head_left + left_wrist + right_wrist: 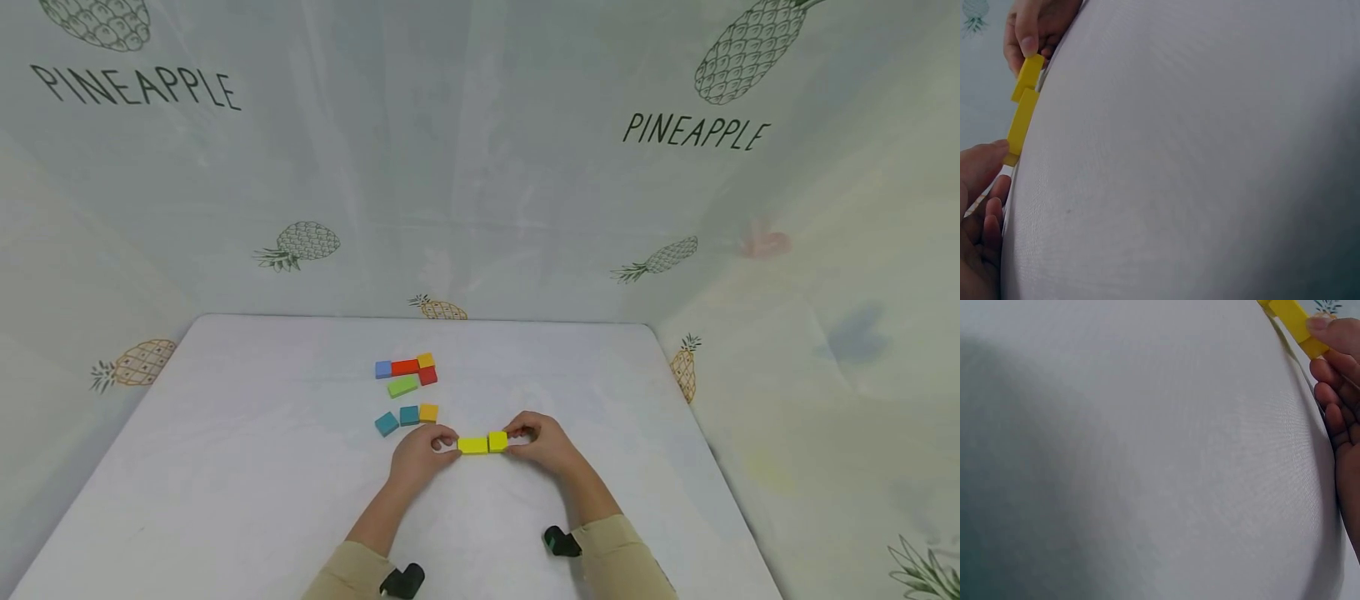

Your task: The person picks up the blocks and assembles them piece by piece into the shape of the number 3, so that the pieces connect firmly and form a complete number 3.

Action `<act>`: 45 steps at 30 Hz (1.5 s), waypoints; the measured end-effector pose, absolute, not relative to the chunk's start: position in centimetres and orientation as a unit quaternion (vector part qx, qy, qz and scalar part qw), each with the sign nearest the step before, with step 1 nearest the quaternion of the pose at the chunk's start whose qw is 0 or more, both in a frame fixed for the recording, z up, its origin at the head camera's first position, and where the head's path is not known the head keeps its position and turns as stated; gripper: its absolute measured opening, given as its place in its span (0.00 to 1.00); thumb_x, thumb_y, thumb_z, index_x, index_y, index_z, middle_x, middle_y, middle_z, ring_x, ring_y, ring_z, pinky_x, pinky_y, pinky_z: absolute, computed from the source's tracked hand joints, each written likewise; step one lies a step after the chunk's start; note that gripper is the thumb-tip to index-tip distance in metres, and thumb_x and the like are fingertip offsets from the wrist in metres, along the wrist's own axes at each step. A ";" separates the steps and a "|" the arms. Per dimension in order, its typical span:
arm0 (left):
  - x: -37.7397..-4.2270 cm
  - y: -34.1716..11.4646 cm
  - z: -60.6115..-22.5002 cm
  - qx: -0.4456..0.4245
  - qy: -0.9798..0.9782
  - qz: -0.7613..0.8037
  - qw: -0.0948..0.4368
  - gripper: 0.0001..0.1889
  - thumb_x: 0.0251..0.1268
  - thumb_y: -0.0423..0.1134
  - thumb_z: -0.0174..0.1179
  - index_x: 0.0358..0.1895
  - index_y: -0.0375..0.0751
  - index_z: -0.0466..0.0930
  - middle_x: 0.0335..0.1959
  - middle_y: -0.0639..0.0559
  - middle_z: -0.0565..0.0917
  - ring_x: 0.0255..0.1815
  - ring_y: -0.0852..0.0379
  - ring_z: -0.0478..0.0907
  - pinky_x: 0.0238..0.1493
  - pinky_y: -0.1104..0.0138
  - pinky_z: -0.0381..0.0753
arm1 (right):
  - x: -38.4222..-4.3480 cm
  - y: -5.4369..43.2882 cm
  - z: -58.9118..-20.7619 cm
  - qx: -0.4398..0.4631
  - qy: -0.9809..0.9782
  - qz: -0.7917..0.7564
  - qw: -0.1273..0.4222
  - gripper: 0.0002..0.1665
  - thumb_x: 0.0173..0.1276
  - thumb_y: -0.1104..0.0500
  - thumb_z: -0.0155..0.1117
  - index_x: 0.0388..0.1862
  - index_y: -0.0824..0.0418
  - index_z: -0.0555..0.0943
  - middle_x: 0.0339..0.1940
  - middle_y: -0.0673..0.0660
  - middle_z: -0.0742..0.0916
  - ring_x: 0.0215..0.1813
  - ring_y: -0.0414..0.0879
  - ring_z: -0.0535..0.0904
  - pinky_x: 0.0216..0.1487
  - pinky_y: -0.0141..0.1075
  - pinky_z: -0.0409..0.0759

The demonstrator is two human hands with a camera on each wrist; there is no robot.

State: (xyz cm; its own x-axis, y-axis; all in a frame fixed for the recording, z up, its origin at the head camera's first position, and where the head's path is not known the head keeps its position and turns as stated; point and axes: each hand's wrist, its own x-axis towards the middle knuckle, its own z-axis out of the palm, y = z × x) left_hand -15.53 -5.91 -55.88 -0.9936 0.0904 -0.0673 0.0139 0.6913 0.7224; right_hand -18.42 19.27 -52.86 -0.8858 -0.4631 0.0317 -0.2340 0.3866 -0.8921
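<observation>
My left hand (pixel 418 458) pinches the left end of a long yellow block (pixel 472 447) between thumb and fingers. From the other side, my right hand (pixel 549 443) grips a shorter yellow block (pixel 497 442) at its right edge. The two blocks lie end to end between the hands, slightly out of line. In the left wrist view the long block (pixel 1022 122) is nearer and the short block (pixel 1027 78) is beyond it. The right wrist view shows the right thumb (pixel 1335 331) on the short yellow block (pixel 1291 319).
Behind the left hand lie two teal blocks (pixel 408 416) and an orange block (pixel 428 413). Farther back are a green block (pixel 402 386), a blue block (pixel 383 369), a long red block (pixel 405 367), a small red block (pixel 428 376) and another orange block (pixel 426 360). A white cloth covers the table (pixel 247 467).
</observation>
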 end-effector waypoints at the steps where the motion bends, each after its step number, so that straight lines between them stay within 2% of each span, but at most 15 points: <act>1: -15.5 -5.9 -55.9 0.028 0.917 0.394 0.048 0.12 0.55 0.44 0.73 0.42 0.52 0.84 0.31 0.63 0.77 0.34 0.59 0.71 0.35 0.68 0.74 | -18.4 19.3 -52.9 -0.213 0.825 -0.512 0.113 0.14 0.56 0.69 0.73 0.43 0.69 0.84 0.39 0.66 0.83 0.42 0.64 0.76 0.46 0.49 0.77; 9: -15.6 -6.0 -56.1 0.022 0.915 0.401 0.047 0.12 0.55 0.44 0.73 0.43 0.52 0.84 0.31 0.63 0.78 0.33 0.59 0.71 0.36 0.68 0.75 | -18.6 19.1 -53.5 -0.222 0.829 -0.502 0.108 0.14 0.55 0.69 0.74 0.41 0.66 0.84 0.40 0.62 0.83 0.42 0.60 0.77 0.46 0.44 0.77; 10: -15.7 -6.0 -56.1 0.022 0.915 0.401 0.047 0.12 0.55 0.44 0.73 0.43 0.52 0.84 0.31 0.63 0.78 0.33 0.59 0.71 0.36 0.68 0.75 | -18.4 19.0 -52.9 -0.224 0.828 -0.502 0.112 0.14 0.56 0.69 0.74 0.42 0.68 0.84 0.40 0.64 0.83 0.43 0.62 0.76 0.46 0.45 0.77; 28: -15.9 -6.2 -56.2 0.020 0.910 0.410 0.055 0.12 0.55 0.43 0.73 0.43 0.52 0.84 0.31 0.63 0.78 0.34 0.59 0.72 0.36 0.67 0.75 | -18.6 18.8 -53.4 -0.227 0.847 -0.469 0.106 0.14 0.56 0.68 0.75 0.42 0.65 0.85 0.42 0.62 0.83 0.43 0.59 0.76 0.47 0.40 0.76; 34: -15.9 -6.1 -56.4 0.017 0.911 0.408 0.055 0.12 0.55 0.43 0.73 0.43 0.52 0.84 0.31 0.63 0.78 0.34 0.59 0.72 0.36 0.68 0.75 | -19.6 19.3 -56.5 -0.216 0.855 -0.463 0.090 0.15 0.54 0.64 0.78 0.41 0.57 0.85 0.41 0.52 0.84 0.42 0.51 0.76 0.46 0.38 0.76; 38: -15.9 -6.1 -56.2 0.013 0.911 0.409 0.056 0.12 0.55 0.43 0.73 0.43 0.52 0.85 0.30 0.63 0.78 0.34 0.59 0.72 0.36 0.68 0.75 | -19.8 19.5 -57.0 -0.220 0.855 -0.461 0.089 0.15 0.53 0.60 0.79 0.40 0.52 0.86 0.40 0.47 0.83 0.41 0.45 0.76 0.46 0.35 0.76; 45: -15.8 -6.0 -55.9 0.010 0.912 0.406 0.058 0.12 0.55 0.43 0.72 0.43 0.52 0.84 0.31 0.63 0.78 0.34 0.59 0.72 0.36 0.68 0.75 | -19.9 19.6 -56.8 -0.224 0.859 -0.451 0.092 0.15 0.54 0.57 0.79 0.40 0.49 0.85 0.39 0.45 0.82 0.41 0.44 0.75 0.46 0.35 0.75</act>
State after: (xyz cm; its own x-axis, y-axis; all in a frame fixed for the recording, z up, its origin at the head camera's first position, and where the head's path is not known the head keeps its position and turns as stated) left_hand -15.79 -5.99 -55.87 -0.9931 0.0653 -0.0973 -0.0285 0.6706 0.7413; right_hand -19.87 19.57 -56.83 -0.8826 -0.4681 0.0447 -0.3024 0.4922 -0.8163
